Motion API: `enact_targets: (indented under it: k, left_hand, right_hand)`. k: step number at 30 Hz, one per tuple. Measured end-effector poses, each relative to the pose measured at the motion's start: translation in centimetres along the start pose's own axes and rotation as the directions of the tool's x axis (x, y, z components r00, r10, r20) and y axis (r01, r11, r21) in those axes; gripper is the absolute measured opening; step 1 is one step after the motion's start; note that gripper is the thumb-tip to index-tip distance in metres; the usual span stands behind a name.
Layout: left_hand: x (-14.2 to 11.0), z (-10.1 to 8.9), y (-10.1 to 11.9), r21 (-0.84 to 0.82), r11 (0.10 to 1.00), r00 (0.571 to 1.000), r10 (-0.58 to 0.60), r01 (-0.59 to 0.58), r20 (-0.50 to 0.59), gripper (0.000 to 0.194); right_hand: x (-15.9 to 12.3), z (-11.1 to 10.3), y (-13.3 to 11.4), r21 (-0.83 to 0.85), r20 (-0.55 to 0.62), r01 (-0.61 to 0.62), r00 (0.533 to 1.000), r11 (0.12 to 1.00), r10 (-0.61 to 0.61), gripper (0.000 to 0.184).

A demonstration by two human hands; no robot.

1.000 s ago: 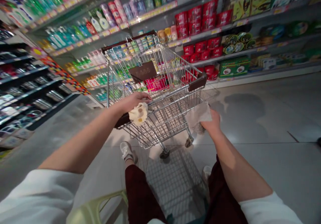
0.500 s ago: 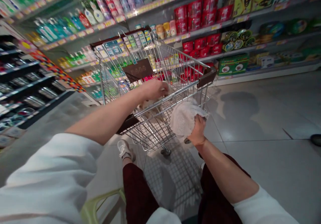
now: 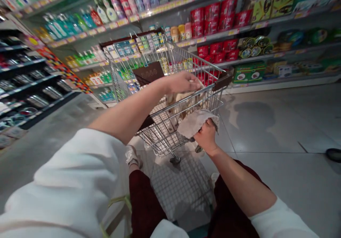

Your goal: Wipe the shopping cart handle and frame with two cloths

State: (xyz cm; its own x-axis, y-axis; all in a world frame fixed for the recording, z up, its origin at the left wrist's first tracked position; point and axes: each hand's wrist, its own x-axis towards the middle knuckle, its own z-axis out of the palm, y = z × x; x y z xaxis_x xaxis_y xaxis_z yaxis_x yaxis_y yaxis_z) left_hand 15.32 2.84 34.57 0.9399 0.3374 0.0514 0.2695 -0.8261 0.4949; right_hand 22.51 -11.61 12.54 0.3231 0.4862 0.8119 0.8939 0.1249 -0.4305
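A wire shopping cart [image 3: 186, 96] stands in front of me. My left hand [image 3: 185, 82] reaches over its near rail, with curled fingertips at a whitish piece whose kind I cannot make out. Below that hand, inside the cart, sits a cream, furry-looking thing with brown patches [image 3: 174, 114], partly hidden by the wires; whether it is a toy or an animal I cannot tell. My right hand [image 3: 206, 133] is closed on a crumpled white cloth [image 3: 190, 123], held just outside the cart's near side.
Shelves beyond the cart carry pump bottles [image 3: 54, 28], red tubs [image 3: 211, 16] and a green box [image 3: 249, 71]. Metal pots [image 3: 37, 101] fill a rack at the left. A yellow-green stool leg [image 3: 124, 199] is beside my leg. Tiled floor [image 3: 279, 124] extends to the right.
My left hand has moved right along the cart's rail, and the patched thing beneath it now appears further right. The cloth in my right hand has turned and looks flatter.
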Motion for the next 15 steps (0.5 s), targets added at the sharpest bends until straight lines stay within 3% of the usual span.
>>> enact_targets:
  k: [4,7,11,15]
  left_hand:
    - [2.0,1.4,1.2,-0.122,0.989,0.994,-0.071,0.08,0.08,0.049]
    - [2.2,2.9,0.9,-0.228,0.963,0.986,-0.119,0.143,0.115,0.056]
    - [1.6,3.4,0.2,-0.247,0.967,0.996,-0.034,0.053,0.082,0.048]
    - [1.0,2.9,0.7,-0.208,0.978,0.999,0.002,0.005,0.033,0.035]
  right_hand:
    - [0.3,-0.1,0.0,0.05,0.016,-0.003,1.0,0.999,0.002,0.034]
    - [0.1,0.0,0.2,0.048,0.063,-0.04,0.997,0.998,0.037,0.032]
    - [-0.1,-0.2,-0.3,-0.002,0.229,-0.015,0.973,1.0,0.015,0.022]
    - [-0.5,0.1,-1.7,0.033,0.405,0.109,0.907,0.993,-0.113,0.03]
